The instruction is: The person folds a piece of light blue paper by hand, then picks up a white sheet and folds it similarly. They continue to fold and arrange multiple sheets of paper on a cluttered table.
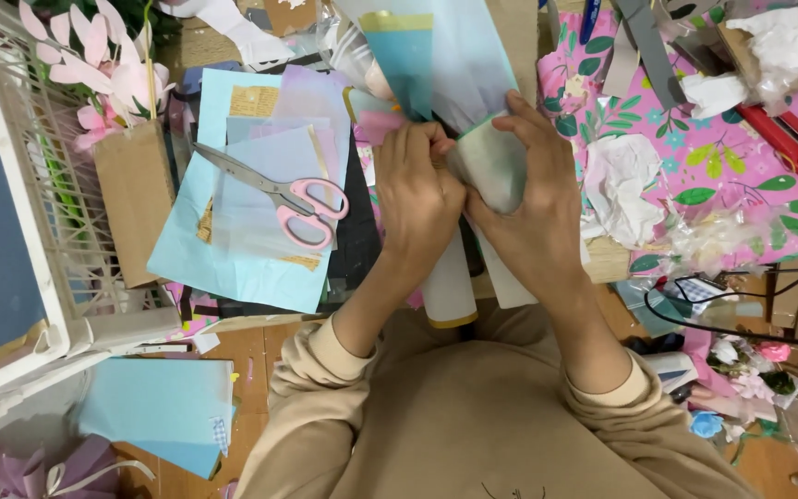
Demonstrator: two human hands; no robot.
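The paper-wrapped bundle (459, 139) stands lengthwise away from the person, flaring toward the top edge above the cluttered table (695, 157). Right hand (533, 208) and left hand (422, 199) both clasp its narrow waist, seemingly pinching paper; pink-handled scissors (284, 196) lie left.

A wooden floor (251, 356) lies beside a white wire rack (43, 185).

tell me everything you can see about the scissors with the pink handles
The scissors have pale pink looped handles and long silver metal blades, shut together. They lie flat on a stack of light blue and lilac paper sheets, tips pointing up-left, handles toward the left hand. Neither hand touches them.
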